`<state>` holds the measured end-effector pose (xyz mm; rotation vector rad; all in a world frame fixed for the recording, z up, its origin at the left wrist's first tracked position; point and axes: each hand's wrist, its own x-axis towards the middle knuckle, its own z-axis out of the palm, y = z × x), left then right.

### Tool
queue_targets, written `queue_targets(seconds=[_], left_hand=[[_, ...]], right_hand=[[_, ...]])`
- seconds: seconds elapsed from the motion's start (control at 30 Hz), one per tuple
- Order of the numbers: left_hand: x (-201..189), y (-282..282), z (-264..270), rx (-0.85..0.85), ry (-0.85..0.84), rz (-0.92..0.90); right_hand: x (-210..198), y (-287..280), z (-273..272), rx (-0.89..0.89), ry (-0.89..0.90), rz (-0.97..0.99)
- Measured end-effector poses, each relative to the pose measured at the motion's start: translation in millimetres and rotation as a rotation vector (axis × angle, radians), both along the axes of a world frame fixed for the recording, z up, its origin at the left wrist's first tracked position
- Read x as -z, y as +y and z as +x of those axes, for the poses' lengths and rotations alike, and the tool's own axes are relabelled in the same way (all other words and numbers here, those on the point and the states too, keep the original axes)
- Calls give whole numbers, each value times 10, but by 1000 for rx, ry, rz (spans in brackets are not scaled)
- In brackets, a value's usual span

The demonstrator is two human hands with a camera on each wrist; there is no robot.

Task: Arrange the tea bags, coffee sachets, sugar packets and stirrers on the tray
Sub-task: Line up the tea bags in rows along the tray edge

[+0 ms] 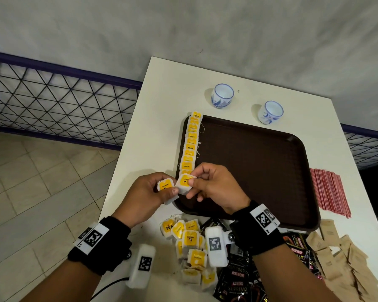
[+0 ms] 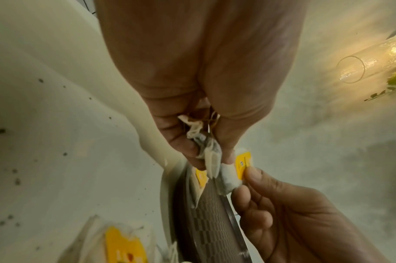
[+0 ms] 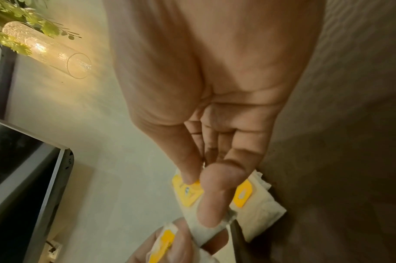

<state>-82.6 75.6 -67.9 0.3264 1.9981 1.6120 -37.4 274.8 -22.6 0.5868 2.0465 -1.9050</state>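
Head view | right hand (image 1: pixel 207 188) pinching tea bag (image 1: pixel 184 183) at row's (image 1: pixel 191 144) near end | left hand (image 1: pixel 146 197) gripping spare bags (image 1: pixel 165 186) | row running away along tray's (image 1: pixel 260 171) left edge

Head view: evenly lit, sharp at centre, dimmer toward the corners, with straight lines bowed by the wide lens. Both wrist views: dim, soft and noisy, the near palms blurred and stretched. A lit glass lamp (image 2: pixel 370 58) casts warm glare on the wall (image 2: pixel 282 110) in each.
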Motion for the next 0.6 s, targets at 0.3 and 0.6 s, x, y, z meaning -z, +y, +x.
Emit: queue_targets(seconds=[0.3,0.6], left_hand=[[55,-121,3,-65,-37,-17],[78,-56,58,-4,-45,4]], right_hand=[[98,168,25,16,-35,134],[277,9,-74,-63,-121,209]])
